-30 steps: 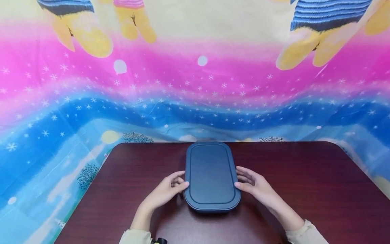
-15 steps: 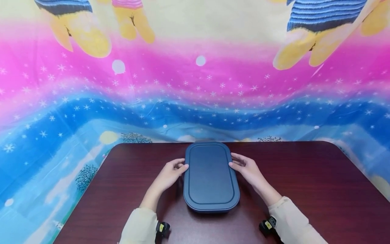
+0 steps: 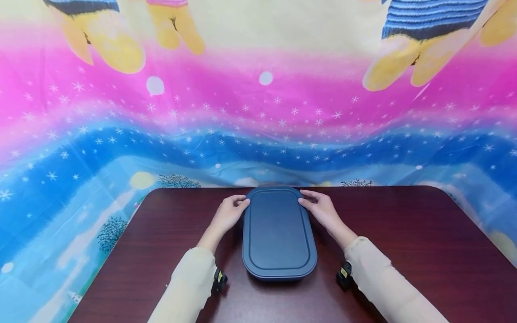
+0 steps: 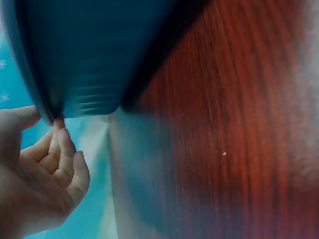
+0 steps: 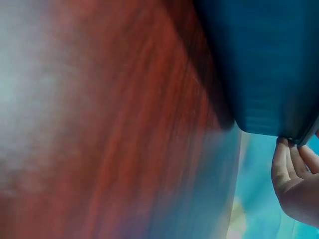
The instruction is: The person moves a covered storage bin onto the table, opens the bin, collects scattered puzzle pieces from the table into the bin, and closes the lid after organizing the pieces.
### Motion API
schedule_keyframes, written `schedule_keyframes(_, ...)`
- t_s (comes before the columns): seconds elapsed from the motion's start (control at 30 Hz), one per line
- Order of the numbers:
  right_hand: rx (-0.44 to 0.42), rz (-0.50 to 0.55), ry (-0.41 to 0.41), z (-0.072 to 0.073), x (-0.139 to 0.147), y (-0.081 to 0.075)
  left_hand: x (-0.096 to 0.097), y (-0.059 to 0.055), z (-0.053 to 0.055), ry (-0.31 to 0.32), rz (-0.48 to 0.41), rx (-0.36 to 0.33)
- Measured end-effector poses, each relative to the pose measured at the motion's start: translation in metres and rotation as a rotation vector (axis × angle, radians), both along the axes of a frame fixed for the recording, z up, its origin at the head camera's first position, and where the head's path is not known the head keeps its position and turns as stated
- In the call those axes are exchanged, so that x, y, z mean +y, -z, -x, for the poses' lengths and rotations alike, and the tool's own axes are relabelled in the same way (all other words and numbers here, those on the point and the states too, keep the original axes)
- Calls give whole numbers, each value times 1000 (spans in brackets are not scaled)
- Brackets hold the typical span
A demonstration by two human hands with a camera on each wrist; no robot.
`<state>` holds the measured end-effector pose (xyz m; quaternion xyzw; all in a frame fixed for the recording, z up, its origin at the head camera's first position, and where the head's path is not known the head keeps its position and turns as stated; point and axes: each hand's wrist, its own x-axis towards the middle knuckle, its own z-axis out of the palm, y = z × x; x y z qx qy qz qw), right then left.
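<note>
A dark blue rectangular storage box (image 3: 261,278) with rounded corners stands on the table, its lid (image 3: 279,233) in place. My left hand (image 3: 227,215) is at the far left corner of the lid, thumb on top of the rim. In the left wrist view, the fingertips of that left hand (image 4: 50,164) sit under the rim, pinching it, while the other fingers curl loosely. At the far right corner my right hand (image 3: 323,211) pinches the rim in the same way. Fingertips of the right hand (image 5: 294,174) show beneath the lid's edge in the right wrist view.
The dark red wooden table (image 3: 387,233) has rounded far corners, and the box reaches close to its back edge. Behind hangs a printed cloth (image 3: 226,107) in pink and blue. Small black cameras (image 3: 220,280) are strapped at both wrists.
Both hands have slid along the box's long sides, from about the middle to the far corners. The box has stayed where it was, and its lid is still on.
</note>
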<state>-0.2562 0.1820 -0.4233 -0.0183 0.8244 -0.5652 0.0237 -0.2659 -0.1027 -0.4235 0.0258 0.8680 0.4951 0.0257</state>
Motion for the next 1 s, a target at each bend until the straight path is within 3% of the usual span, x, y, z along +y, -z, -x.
schedule_keyframes(0.13,-16,-1,10,8,-2,1,3,3,8,11,-17,-1)
schedule_keyframes(0.37,-55,-33,4,16,1,1,4,8,16,53,-179,-58)
schedule_keyframes(1.0,-105,18,14,19,2,6,5,12,18,38,-204,-66)
